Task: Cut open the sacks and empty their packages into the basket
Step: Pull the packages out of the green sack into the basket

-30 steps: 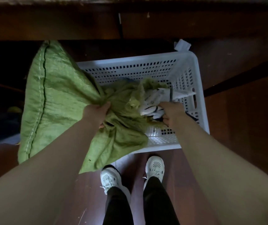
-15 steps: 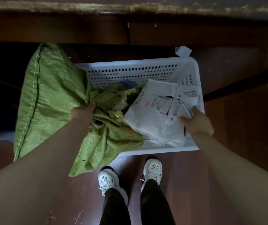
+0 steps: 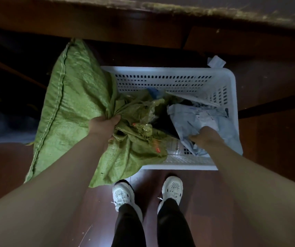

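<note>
Sack [image 3: 75, 111] gripped by left hand [image 3: 103, 126]; right hand [image 3: 205, 138] grips package [image 3: 196, 120].

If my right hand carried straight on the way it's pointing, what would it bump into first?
Your right hand grips the pale package. Pushed on up and left, it would probably meet the dark item beside it, then the crumpled mouth of the green sack; depth is unclear.
</note>
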`<act>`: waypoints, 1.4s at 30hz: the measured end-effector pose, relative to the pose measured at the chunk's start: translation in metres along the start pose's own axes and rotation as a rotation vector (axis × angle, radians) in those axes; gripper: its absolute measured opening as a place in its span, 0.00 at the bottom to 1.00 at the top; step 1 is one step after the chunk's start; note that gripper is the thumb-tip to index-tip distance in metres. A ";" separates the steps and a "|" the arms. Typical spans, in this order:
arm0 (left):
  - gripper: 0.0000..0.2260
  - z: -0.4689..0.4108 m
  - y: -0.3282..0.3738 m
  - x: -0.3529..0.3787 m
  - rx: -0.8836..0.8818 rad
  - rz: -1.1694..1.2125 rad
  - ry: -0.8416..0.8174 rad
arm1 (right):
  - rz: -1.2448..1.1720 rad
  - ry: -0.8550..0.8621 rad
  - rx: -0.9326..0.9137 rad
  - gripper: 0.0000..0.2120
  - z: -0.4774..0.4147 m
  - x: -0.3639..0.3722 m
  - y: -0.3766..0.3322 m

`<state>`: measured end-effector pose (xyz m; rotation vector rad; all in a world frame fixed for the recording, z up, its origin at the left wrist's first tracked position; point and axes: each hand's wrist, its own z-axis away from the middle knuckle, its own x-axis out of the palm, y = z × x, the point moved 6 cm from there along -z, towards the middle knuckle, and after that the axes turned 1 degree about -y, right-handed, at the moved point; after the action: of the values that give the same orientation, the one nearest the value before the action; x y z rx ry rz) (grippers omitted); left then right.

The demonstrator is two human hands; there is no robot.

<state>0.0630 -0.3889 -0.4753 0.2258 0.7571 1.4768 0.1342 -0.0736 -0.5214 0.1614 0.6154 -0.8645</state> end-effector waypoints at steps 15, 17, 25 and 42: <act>0.06 0.034 -0.023 -0.007 -0.019 -0.030 -0.245 | -0.020 0.239 -0.623 0.26 0.103 0.035 -0.225; 0.07 0.040 -0.025 -0.003 -0.009 -0.038 -0.287 | -0.043 0.141 -0.640 0.25 0.098 0.042 -0.240; 0.07 0.043 -0.037 -0.016 -0.086 -0.076 -0.389 | -0.194 -0.070 -0.540 0.09 0.084 0.064 -0.231; 0.05 0.000 0.035 -0.140 0.499 -0.325 0.211 | -0.834 -0.145 -0.406 0.21 0.146 0.042 -0.183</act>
<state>0.0470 -0.5171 -0.4106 0.3094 1.2683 0.9951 0.0813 -0.2750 -0.4062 -0.5622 0.7146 -1.5087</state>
